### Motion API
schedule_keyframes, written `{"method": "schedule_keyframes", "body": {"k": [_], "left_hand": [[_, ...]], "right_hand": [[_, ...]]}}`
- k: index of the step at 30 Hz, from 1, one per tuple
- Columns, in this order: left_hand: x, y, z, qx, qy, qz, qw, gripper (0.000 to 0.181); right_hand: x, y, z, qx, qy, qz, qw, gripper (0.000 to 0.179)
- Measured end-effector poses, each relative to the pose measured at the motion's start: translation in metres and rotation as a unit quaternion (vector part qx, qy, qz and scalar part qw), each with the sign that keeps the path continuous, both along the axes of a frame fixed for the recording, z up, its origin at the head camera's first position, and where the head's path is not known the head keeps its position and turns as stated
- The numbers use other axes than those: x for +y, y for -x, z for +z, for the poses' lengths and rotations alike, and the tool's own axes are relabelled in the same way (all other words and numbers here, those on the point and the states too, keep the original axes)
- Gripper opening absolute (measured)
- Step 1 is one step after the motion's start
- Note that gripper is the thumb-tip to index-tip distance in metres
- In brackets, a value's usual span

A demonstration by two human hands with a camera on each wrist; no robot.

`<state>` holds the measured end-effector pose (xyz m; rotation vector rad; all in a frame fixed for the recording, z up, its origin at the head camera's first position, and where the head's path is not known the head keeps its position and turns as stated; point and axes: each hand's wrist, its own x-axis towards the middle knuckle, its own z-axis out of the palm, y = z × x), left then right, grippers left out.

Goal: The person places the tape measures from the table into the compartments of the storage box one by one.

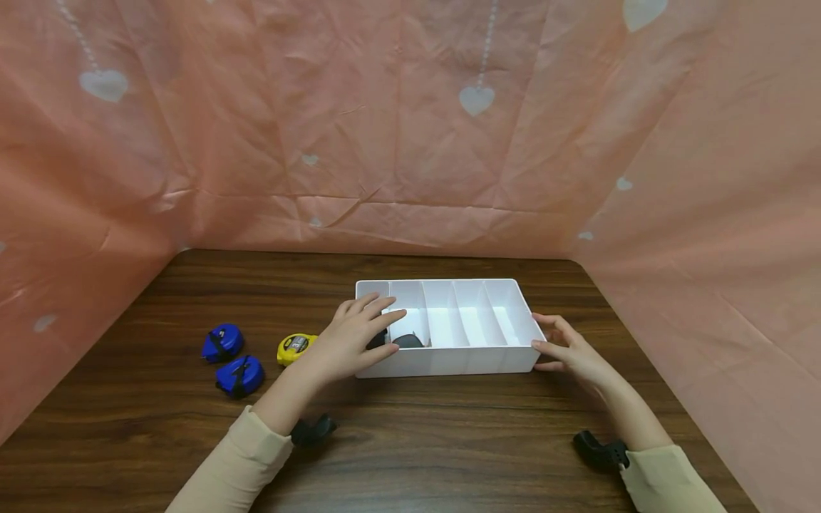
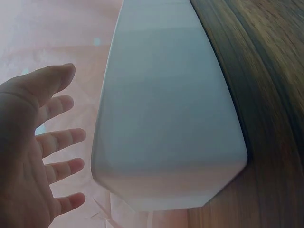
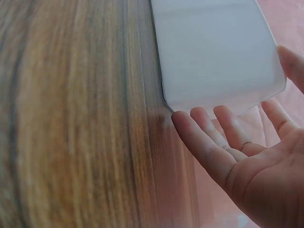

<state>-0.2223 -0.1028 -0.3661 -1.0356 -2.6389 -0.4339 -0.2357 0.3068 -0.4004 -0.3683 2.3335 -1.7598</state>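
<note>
A white box (image 1: 442,362) with a row of compartments stands on the table, seen inside from the head view. Over its left end hovers my left hand (image 1: 359,335), fingers spread; the left wrist view has them beside the box's wall (image 2: 166,104), with nothing in them. My right hand (image 1: 571,354) holds the box's right end, thumb at the near corner and fingers against the end wall (image 3: 223,57). A dark grey rounded thing (image 1: 408,341) lies in the second compartment from the left. Something black in the leftmost compartment is partly hidden by the left hand.
Left of the box, a yellow tape measure (image 1: 295,348) lies next to my left forearm. Farther left are two blue tape measures (image 1: 222,342) with black straps. Pink cloth (image 1: 398,128) with white hearts hangs around the wooden table (image 1: 423,442).
</note>
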Motion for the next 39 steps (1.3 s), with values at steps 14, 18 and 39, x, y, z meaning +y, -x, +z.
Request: {"method": "schedule_keyframes", "body": {"k": [14,18,39], "left_hand": [[-0.018,-0.006,-0.001,-0.019,-0.016,0.022,0.9995,0.055],[-0.024,-0.007,-0.003,-0.012,-0.013,0.025,0.9995,0.056],[-0.064,-0.008,-0.016,-0.023,-0.038,0.037,0.9983,0.065]], "right_hand": [[0.001,0.0,0.0,-0.004,-0.001,-0.004,1.0,0.06],[0.002,0.0,-0.001,-0.006,-0.002,-0.005,1.0,0.06],[0.001,0.001,0.0,-0.006,-0.002,-0.008,0.9999,0.06]]}}
